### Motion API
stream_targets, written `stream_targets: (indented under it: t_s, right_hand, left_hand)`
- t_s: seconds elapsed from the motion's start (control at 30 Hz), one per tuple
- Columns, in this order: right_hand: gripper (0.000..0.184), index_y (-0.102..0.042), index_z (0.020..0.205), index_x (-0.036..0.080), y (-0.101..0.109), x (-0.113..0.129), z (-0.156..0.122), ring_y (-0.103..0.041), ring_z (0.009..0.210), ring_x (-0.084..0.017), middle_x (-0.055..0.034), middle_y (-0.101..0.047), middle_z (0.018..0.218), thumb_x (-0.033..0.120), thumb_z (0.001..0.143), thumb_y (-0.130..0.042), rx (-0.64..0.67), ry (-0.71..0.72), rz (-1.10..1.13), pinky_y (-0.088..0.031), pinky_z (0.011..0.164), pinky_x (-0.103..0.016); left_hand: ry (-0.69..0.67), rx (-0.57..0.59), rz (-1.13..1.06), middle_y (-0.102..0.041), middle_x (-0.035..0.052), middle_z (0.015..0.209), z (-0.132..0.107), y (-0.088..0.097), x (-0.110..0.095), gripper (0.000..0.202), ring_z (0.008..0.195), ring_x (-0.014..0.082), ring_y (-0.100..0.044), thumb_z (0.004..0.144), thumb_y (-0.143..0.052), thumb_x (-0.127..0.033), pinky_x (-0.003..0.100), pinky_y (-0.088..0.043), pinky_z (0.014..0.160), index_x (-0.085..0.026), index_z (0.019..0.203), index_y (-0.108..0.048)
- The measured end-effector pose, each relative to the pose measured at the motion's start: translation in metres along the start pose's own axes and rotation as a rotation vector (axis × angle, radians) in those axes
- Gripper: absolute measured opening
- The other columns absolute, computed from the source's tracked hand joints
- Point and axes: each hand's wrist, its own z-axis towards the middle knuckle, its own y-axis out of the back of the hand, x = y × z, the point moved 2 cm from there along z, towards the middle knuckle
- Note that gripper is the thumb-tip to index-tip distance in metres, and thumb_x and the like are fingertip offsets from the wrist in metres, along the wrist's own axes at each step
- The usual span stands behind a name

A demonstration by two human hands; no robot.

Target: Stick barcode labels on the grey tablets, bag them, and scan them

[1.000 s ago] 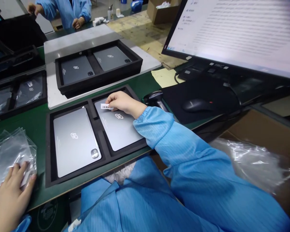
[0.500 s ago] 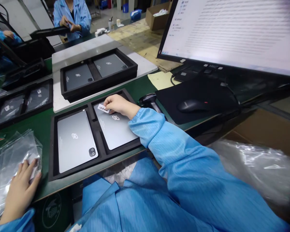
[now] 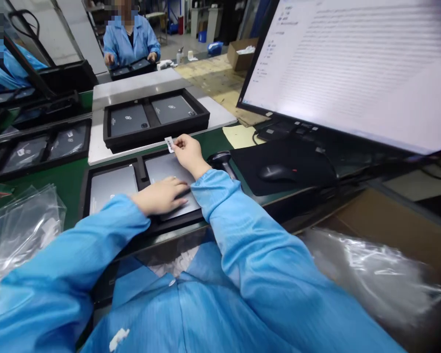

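My right hand (image 3: pixel 187 151) pinches a small white barcode label (image 3: pixel 169 144) above the far edge of the right-hand tablet (image 3: pixel 161 169). That silver tablet lies back-up in a black foam tray (image 3: pixel 142 169). My left hand (image 3: pixel 163 196) rests with fingers stretched out over the same tablet's near part, covering some of it. Another silver tablet (image 3: pixel 112 186) sits in the tray's left compartment, partly hidden by my left sleeve. A black barcode scanner (image 3: pixel 220 159) lies on the table just right of my right hand.
A second foam tray (image 3: pixel 158 127) with two dark tablets sits on a white board behind. Further trays (image 3: pixel 40 152) hold bagged tablets at left. Clear plastic bags (image 3: pixel 33 225) lie front left. A monitor (image 3: pixel 345 68), mouse (image 3: pixel 277 172) and mat stand right. A co-worker (image 3: pixel 132 41) handles a tray opposite.
My left hand has left the plastic bags and moved right onto the right-hand tablet. My right hand has lifted the label towards the tablet's far edge. The co-worker's hands have moved apart onto a tray.
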Motion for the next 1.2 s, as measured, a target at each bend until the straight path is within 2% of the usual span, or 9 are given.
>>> stream_targets:
  t_s: [0.13,0.3,0.47,0.6,0.7,0.8,0.97,1.13,1.2]
  right_hand:
    - [0.021,-0.050,0.087,0.023,0.035,0.003,-0.030,-0.062,0.069,-0.011,0.0038,-0.060,0.079,0.038,0.090,-0.064,-0.158,-0.066,0.202,-0.049,0.064,-0.020]
    - [0.026,-0.048,0.087,0.024,0.062,-0.015,-0.081,-0.060,0.062,-0.011,0.0049,-0.059,0.073,0.035,0.079,-0.070,-0.258,-0.153,0.395,-0.048,0.059,-0.021]
    - [0.022,-0.049,0.089,0.024,0.066,-0.026,-0.085,-0.060,0.060,-0.011,0.0051,-0.060,0.073,0.031,0.082,-0.068,-0.416,-0.153,0.386,-0.049,0.057,-0.021]
    - [0.024,-0.058,0.098,0.020,0.053,-0.026,-0.083,-0.065,0.070,-0.014,0.0030,-0.064,0.077,0.039,0.093,-0.072,-0.162,-0.076,0.038,-0.054,0.063,-0.025]
    - [0.032,-0.066,0.118,0.015,0.036,-0.027,-0.092,-0.070,0.094,-0.020,-0.0059,-0.071,0.109,0.041,0.099,-0.070,-0.034,-0.043,-0.091,-0.061,0.082,-0.036]
    - [0.039,-0.064,0.133,0.017,0.023,-0.026,-0.099,-0.068,0.113,-0.026,-0.0102,-0.065,0.134,0.041,0.102,-0.067,-0.016,-0.026,-0.125,-0.061,0.095,-0.046]
    - [0.034,-0.067,0.124,0.017,0.028,-0.018,-0.094,-0.067,0.109,-0.024,-0.0092,-0.068,0.125,0.042,0.101,-0.067,-0.080,0.033,-0.185,-0.059,0.094,-0.043]
    - [0.022,-0.069,0.089,0.019,0.068,-0.006,-0.099,-0.064,0.096,-0.024,-0.0084,-0.071,0.096,0.039,0.097,-0.063,-0.342,0.099,-0.190,-0.053,0.093,-0.040]
    - [0.023,-0.069,0.087,0.020,0.071,0.001,-0.103,-0.065,0.093,-0.025,-0.0084,-0.071,0.092,0.039,0.098,-0.061,-0.489,0.038,-0.162,-0.054,0.091,-0.041]
  left_hand:
    - [0.012,-0.068,0.060,-0.056,0.0159,0.144,0.059,-0.021,0.016,0.045,0.135,0.0326,-0.048,0.104,-0.049,-0.048,0.058,-0.036,0.122,-0.022,0.137,-0.065]
    - [-0.039,-0.119,0.116,-0.055,0.0169,0.140,0.066,-0.029,0.013,0.044,0.131,0.0342,-0.048,0.105,-0.045,-0.048,0.067,-0.033,0.118,-0.024,0.135,-0.065]
    - [-0.136,-0.232,0.099,-0.066,0.0136,0.116,0.069,-0.010,0.006,0.044,0.116,0.0307,-0.055,0.107,-0.034,-0.045,0.070,-0.023,0.121,-0.022,0.115,-0.070]
    - [-0.239,-0.617,0.012,-0.064,0.0135,0.089,0.051,0.019,0.019,0.056,0.095,0.0287,-0.058,0.108,-0.022,-0.051,0.056,-0.042,0.107,-0.019,0.086,-0.062]
    - [-0.302,-0.958,-0.115,-0.060,0.0096,0.077,0.022,0.035,0.037,0.056,0.084,0.0253,-0.056,0.108,-0.022,-0.056,0.050,-0.045,0.100,-0.021,0.077,-0.054]
    - [-0.317,-1.122,-0.183,-0.057,0.0055,0.071,0.001,0.039,0.048,0.055,0.076,0.0218,-0.055,0.109,-0.027,-0.057,0.049,-0.044,0.104,-0.022,0.074,-0.051]
    - [-0.256,-1.005,-0.231,-0.069,0.0089,0.092,0.006,0.030,0.040,0.047,0.097,0.0253,-0.062,0.106,-0.035,-0.057,0.051,-0.045,0.108,-0.021,0.088,-0.060]
    - [-0.046,-0.418,-0.321,-0.060,0.0135,0.146,0.023,0.012,0.010,0.037,0.149,0.0321,-0.039,0.097,-0.051,-0.045,0.054,-0.030,0.125,-0.021,0.120,-0.068]
    - [0.049,-0.323,-0.299,-0.059,0.0112,0.151,0.016,0.005,-0.006,0.040,0.152,0.0336,-0.035,0.092,-0.060,-0.043,0.054,-0.027,0.126,-0.023,0.125,-0.070]
